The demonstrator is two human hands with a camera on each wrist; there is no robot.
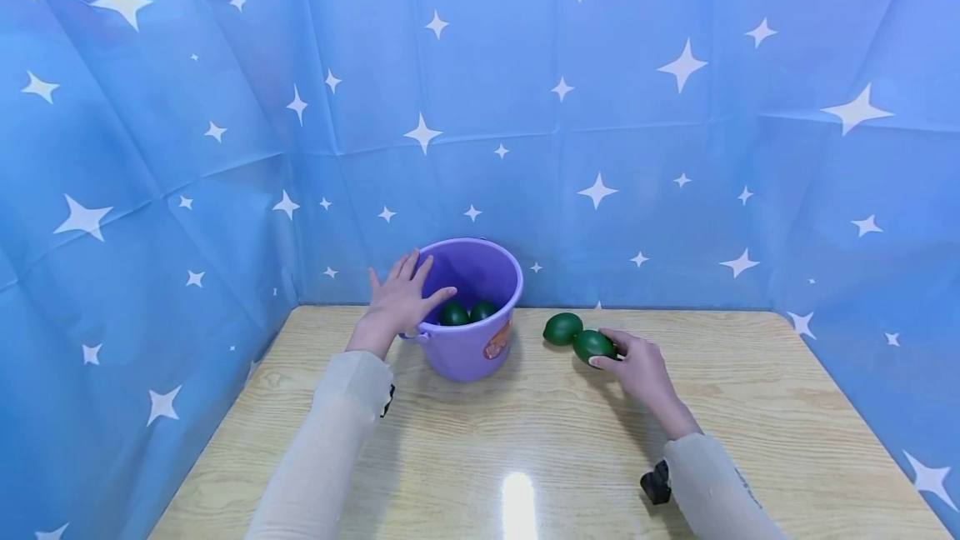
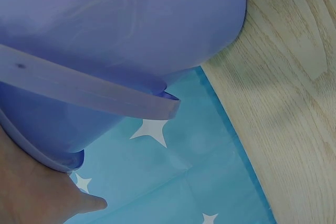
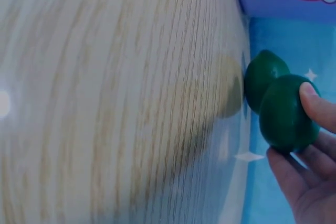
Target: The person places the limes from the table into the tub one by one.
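A purple bucket (image 1: pixel 461 357) stands upright at the back of the table, tilted to the eye by the camera angle. Two dark green limes (image 1: pixel 454 313) lie inside it. My left hand (image 1: pixel 397 298) rests on the bucket's left rim with fingers spread; in the left wrist view that hand (image 2: pixel 37 192) is at the rim, beside the bucket's handle (image 2: pixel 89 87). To the right of the bucket, my right hand (image 1: pixel 637 365) pinches a green lime (image 1: pixel 592 345) between thumb and fingers. Another lime (image 1: pixel 562 328) sits on the table just behind it, overlapped by the held one in the right wrist view.
The light wood table (image 1: pixel 525 440) ends at a blue curtain (image 1: pixel 637 132) with white stars, which hangs behind it and along both sides. An orange-red sticker (image 1: pixel 497 342) is on the bucket's right side. A small black device (image 1: pixel 657 483) is worn at the right wrist.
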